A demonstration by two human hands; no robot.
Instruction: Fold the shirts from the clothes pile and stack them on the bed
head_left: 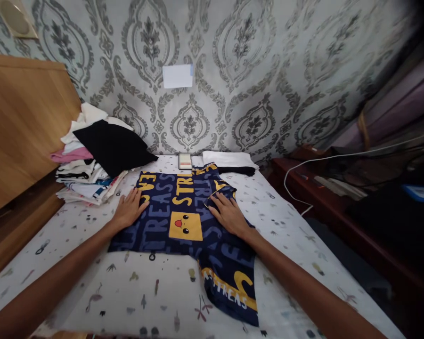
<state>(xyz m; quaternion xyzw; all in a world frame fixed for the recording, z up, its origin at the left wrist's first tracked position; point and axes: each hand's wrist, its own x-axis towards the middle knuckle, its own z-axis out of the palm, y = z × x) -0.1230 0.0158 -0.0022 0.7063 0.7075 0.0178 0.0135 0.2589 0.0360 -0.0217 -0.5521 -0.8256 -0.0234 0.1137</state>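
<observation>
A navy T-shirt with yellow and blue lettering and a yellow chick-face square lies spread on the white patterned sheet. Its hem points left, its collar right, and one sleeve stretches toward me. My left hand rests flat on the hem side, fingers extended. Near the collar, my right hand presses down with its fingers stretched out on the cloth. Neither hand grips anything. The far sleeve reaches toward the folded clothes at the back.
A heap of clothes, topped by a black garment, stands at the back left beside a wooden cabinet. Folded white cloth and a small framed box lie by the wall. A white cable crosses the dark red furniture on the right.
</observation>
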